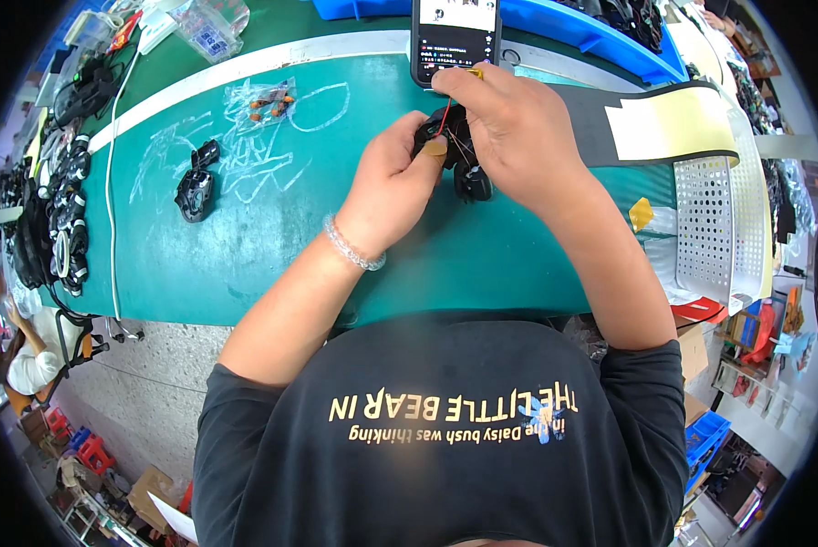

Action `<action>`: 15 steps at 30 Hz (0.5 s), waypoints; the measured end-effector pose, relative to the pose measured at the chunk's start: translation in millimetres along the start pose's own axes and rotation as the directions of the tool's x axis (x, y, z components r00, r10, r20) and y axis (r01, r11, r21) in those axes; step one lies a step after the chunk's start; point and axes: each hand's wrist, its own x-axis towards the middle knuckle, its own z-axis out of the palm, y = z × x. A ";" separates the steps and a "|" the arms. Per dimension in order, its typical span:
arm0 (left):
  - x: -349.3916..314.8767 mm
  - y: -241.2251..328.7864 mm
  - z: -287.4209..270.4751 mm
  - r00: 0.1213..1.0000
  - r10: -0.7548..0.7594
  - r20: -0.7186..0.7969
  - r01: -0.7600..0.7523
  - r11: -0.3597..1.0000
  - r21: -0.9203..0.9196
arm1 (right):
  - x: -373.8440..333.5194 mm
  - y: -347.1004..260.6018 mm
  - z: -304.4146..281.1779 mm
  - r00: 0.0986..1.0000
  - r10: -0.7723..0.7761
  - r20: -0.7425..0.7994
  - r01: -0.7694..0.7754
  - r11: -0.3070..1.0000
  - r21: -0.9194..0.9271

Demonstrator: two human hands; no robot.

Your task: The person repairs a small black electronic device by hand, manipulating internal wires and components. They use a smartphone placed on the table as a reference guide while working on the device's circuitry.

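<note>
My left hand (400,173) is closed round a black plastic part (428,134), its thumb pressing on the near face. From that part, thin wires (460,143) run to a second rounded black piece (473,182) hanging beside it, below my right hand. The fingers of my right hand (514,128) are pinched together above the part. Between them is a slender red thing (445,118), a wire or a thin tool, with a yellow bit at the fingertips; its lower end meets the black part. The right palm hides much of the assembly.
A phone (417,64) stands just beyond my hands. Leftward on the green table (272,237) lie a black device (195,187) and a clear bag of orange-brown pieces (270,107). A white perforated basket (705,228) is at right, blue bins (591,41) behind, a white cable (113,201) at left.
</note>
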 end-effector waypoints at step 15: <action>3.1 0.2 -6.0 0.987 -0.149 0.059 0.159 0.965 -0.210 | -0.8 1.9 10.2 0.998 -0.068 -0.018 0.068 0.998 -0.003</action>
